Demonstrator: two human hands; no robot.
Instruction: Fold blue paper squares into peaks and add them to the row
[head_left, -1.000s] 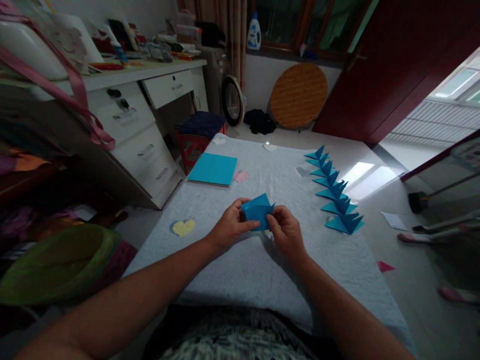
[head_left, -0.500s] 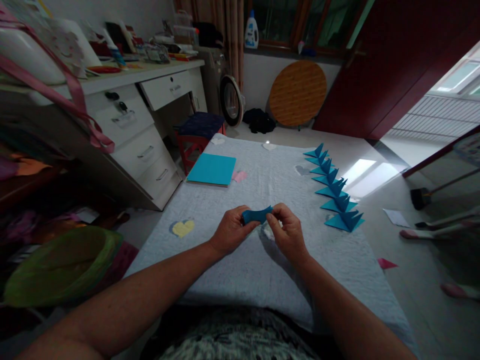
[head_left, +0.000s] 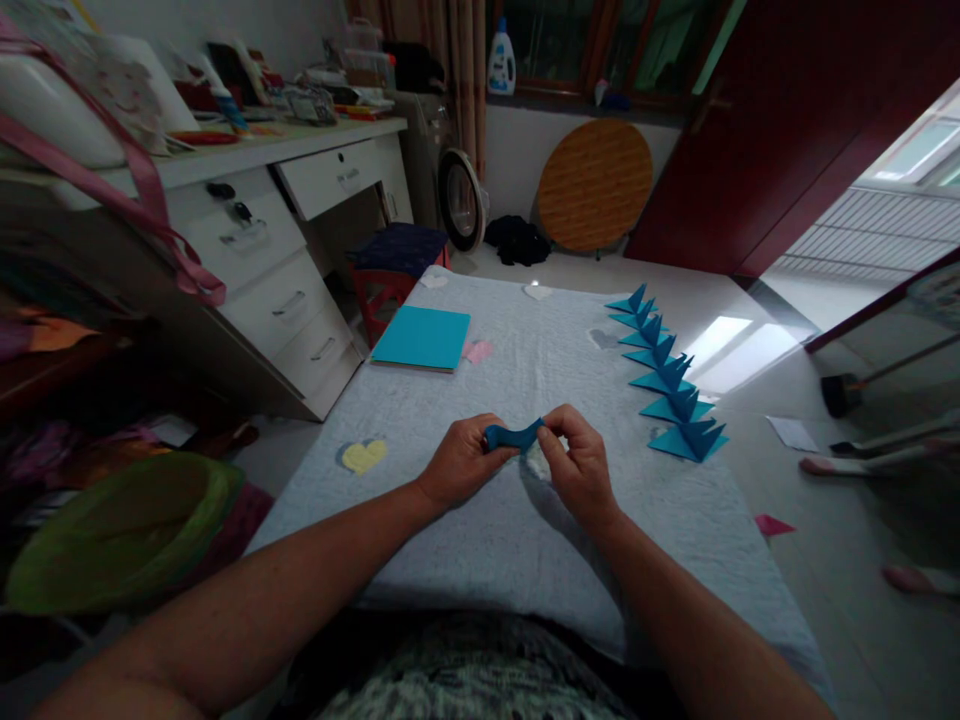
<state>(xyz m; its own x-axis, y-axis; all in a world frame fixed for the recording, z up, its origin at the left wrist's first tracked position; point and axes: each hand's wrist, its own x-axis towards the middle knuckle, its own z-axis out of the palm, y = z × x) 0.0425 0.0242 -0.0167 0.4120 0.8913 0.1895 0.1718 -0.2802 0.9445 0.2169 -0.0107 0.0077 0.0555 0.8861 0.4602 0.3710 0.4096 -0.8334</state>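
Note:
Between my two hands, above the near middle of the cloth-covered table [head_left: 480, 540], is a small piece of folded blue paper [head_left: 514, 437]. My left hand [head_left: 466, 450] is closed on its left end, thumb along the lower side. At the other end, the thumb and fingers of my right hand [head_left: 574, 455] pinch the paper's raised right tip. The paper bends in a curve, and my fingers hide its ends. A row of several folded blue paper cranes [head_left: 675, 390] stands along the table's right side. To the far left lies a stack of square blue paper [head_left: 422, 338].
A green-lined bin [head_left: 127, 530] stands on the floor at the left, near a white desk with drawers [head_left: 281, 300]. A stool [head_left: 397, 255] touches the table's far left area. Beyond are a washing machine with its door open [head_left: 461, 200] and a round wooden board [head_left: 596, 185].
The folded blue paper has become more curved and narrower to view, its right part twisted upward. Both hands keep their grip and have hardly moved.

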